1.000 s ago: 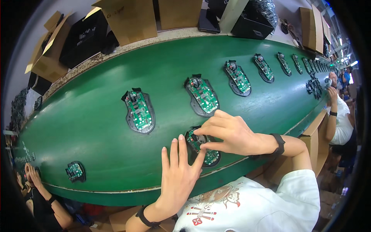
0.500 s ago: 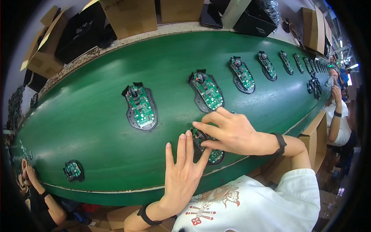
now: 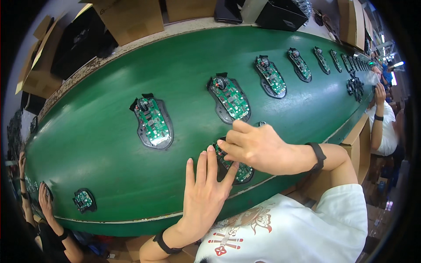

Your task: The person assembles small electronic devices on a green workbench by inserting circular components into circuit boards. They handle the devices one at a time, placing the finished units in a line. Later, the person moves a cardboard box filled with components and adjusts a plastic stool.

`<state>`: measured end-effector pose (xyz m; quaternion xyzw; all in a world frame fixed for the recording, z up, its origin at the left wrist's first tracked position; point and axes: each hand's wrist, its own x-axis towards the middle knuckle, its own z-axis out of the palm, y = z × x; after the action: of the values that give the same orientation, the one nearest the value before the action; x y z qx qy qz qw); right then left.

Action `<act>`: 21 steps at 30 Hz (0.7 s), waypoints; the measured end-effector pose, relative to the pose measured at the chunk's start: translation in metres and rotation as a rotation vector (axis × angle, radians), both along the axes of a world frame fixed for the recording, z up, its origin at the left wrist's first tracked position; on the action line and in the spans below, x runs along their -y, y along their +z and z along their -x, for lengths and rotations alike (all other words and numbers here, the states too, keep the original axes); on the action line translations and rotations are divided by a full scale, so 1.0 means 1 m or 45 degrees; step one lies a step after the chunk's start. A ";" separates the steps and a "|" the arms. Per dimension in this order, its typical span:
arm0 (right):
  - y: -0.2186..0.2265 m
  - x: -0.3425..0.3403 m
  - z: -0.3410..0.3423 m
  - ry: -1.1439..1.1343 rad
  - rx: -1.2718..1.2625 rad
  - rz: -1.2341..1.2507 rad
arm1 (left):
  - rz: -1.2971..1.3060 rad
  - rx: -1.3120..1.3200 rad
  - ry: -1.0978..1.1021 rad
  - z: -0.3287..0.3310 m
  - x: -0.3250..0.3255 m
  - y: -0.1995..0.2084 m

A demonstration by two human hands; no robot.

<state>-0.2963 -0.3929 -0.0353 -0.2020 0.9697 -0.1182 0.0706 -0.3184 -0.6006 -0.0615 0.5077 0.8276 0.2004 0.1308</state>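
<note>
My left hand [image 3: 204,189] is spread, my right hand [image 3: 262,147] curled, hold unclear, at a seemingly light, fragile circuit board [image 3: 244,174] best edge-held.

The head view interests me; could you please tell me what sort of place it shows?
Most likely an electronics assembly line in a factory: green circuit boards in dark shells sit spaced along a long green work surface, and other people are stationed along its near edge.
</note>
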 end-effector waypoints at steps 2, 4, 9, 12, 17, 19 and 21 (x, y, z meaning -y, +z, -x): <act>-0.007 0.009 -0.011 0.065 -0.219 -0.034 | 0.021 -0.024 0.029 0.000 0.007 0.005; -0.010 0.011 -0.026 0.104 -0.410 -0.180 | 0.008 -0.021 0.028 0.000 0.006 0.002; -0.004 0.010 -0.046 0.071 -0.412 -0.144 | -0.039 0.010 0.022 0.001 0.006 -0.002; -0.006 0.013 -0.042 0.030 -0.447 -0.127 | -0.063 0.063 0.000 0.010 0.004 -0.001; -0.007 0.011 -0.030 -0.098 -0.328 -0.097 | -0.024 0.116 -0.083 0.020 0.001 0.000; -0.003 0.009 -0.027 -0.155 -0.310 0.013 | 0.003 0.060 -0.043 0.018 0.003 0.004; 0.004 0.007 -0.027 -0.212 -0.282 0.112 | 0.075 -0.025 0.013 0.014 0.011 0.010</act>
<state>-0.2693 -0.3995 -0.0315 -0.1356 0.9788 -0.1429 -0.0559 -0.3325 -0.6117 -0.0518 0.5012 0.8371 0.1715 0.1367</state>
